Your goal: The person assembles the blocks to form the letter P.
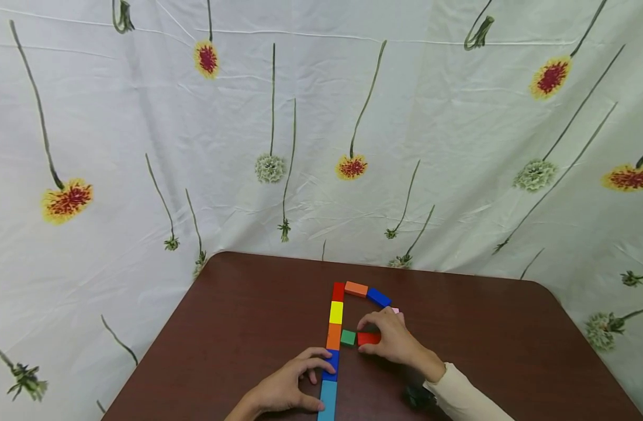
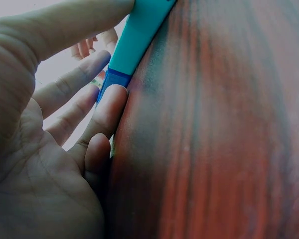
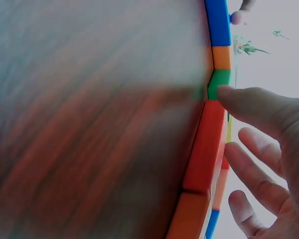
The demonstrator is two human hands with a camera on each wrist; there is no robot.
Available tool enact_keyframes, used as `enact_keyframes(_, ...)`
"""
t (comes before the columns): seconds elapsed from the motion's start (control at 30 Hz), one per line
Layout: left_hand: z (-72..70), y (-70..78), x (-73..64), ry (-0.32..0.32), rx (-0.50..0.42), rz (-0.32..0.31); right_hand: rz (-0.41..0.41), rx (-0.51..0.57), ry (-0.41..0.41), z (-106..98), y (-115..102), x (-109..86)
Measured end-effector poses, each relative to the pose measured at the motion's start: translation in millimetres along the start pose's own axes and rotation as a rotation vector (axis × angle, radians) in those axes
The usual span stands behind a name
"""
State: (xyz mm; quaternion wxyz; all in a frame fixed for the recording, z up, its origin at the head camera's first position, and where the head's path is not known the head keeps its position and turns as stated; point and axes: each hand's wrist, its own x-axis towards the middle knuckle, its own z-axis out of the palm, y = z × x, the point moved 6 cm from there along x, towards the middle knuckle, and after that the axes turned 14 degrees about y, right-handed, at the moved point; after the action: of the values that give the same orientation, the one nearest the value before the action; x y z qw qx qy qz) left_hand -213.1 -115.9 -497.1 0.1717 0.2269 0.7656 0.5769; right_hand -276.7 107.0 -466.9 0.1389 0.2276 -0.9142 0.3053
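My left hand (image 1: 284,386) lies along the left side of a column of blocks. Its fingertips touch the blue block (image 1: 329,366), and the thumb meets the light blue block (image 1: 328,400). My right hand (image 1: 392,339) arches around the red rectangular block (image 1: 369,338), thumb on the near side and a finger on the far side. In the right wrist view the thumb tip overlaps the green block (image 3: 217,82) beside that red block, and the fingers are spread. An orange block (image 3: 188,216) touches the red block's other end; the hand hides it in the head view.
Upward the column continues with orange (image 1: 334,337), yellow (image 1: 336,313) and red (image 1: 338,292) blocks. From its top, an orange block (image 1: 356,289), a blue block (image 1: 379,297) and a partly hidden pink block (image 1: 396,310) curve right. A dark object (image 1: 418,396) lies near the right sleeve.
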Motion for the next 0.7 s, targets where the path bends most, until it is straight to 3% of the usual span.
enact_keyframes(0.7,-0.1,0.2,-0.5,0.000,-0.003,0.000,0.005,-0.004,-0.059,1.0,3.3,-4.1)
